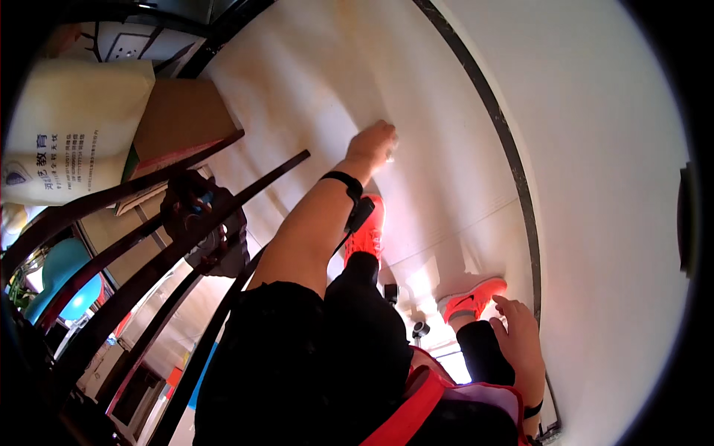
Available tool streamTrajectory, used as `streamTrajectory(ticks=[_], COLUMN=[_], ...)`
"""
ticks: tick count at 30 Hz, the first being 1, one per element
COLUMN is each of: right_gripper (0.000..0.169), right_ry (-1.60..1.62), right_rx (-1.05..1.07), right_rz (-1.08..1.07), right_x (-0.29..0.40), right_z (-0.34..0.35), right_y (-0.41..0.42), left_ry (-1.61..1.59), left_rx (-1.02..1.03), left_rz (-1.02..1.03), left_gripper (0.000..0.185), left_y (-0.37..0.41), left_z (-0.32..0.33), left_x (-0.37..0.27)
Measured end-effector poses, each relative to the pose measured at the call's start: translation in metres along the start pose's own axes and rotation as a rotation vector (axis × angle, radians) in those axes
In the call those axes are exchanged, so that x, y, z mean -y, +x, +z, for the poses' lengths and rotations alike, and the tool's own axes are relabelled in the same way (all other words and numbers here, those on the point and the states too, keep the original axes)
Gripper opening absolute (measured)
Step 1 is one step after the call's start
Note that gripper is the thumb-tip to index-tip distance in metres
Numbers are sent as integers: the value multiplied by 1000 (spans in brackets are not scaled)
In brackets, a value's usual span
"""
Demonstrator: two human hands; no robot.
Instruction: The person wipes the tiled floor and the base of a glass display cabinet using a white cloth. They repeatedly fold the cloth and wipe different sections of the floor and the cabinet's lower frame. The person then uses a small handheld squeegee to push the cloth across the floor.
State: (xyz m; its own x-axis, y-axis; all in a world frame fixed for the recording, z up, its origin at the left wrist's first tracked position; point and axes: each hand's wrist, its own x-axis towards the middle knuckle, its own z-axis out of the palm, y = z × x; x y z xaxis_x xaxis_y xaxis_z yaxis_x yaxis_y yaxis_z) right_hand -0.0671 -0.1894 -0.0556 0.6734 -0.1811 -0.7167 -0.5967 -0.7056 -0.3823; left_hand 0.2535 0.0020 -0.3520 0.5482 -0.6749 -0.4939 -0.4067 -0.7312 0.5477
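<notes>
My left hand [370, 144] reaches out low over the pale tiled floor [312, 72], on the far side of my left shoe. Its fingers are closed around a small whitish thing [391, 151], mostly hidden and too blurred to name. A black band with a small dark device [360, 214] hangs at that wrist. My right hand [517, 334] is at the lower right, fingers apart and holding nothing, near my right shoe and the white wall. Both shoes are bright red-orange sneakers, the left one [368, 231] ahead of the right one [479, 298].
A white wall [602, 167] with a dark skirting strip [493, 111] curves along the right. On the left are dark wooden bars [167, 262], apparently a chair's, a cream bag [78, 122] bearing writing, a cardboard box [184, 120] and a wall socket [128, 47].
</notes>
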Motion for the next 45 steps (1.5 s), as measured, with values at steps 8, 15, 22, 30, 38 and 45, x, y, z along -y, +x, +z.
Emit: streamTrajectory(ticks=[8,15,22,30,38,45], right_gripper=[42,42,40,36,34,36], right_ry=[57,114,100,72,118,132], right_rx=[68,42,-9,-65,-78,-63], right_rz=[48,61,44,38,34,7], right_x=[-13,-5,1,-7,-18,-13], right_z=[9,-1,-6,-4,4,-11], right_y=[3,9,13,-2,-9,-17], left_ry=[95,180,-177,-23,-15,-209], left_rx=[-856,-712,-201,-792,-402,176], left_rz=[-765,-378,218,-213,220,361], left_gripper=[20,17,17,16,16,12], left_y=[24,13,-27,25,24,28], left_z=[-137,-66,61,-38,73,86], left_x=[147,125,-6,62,-12,-55])
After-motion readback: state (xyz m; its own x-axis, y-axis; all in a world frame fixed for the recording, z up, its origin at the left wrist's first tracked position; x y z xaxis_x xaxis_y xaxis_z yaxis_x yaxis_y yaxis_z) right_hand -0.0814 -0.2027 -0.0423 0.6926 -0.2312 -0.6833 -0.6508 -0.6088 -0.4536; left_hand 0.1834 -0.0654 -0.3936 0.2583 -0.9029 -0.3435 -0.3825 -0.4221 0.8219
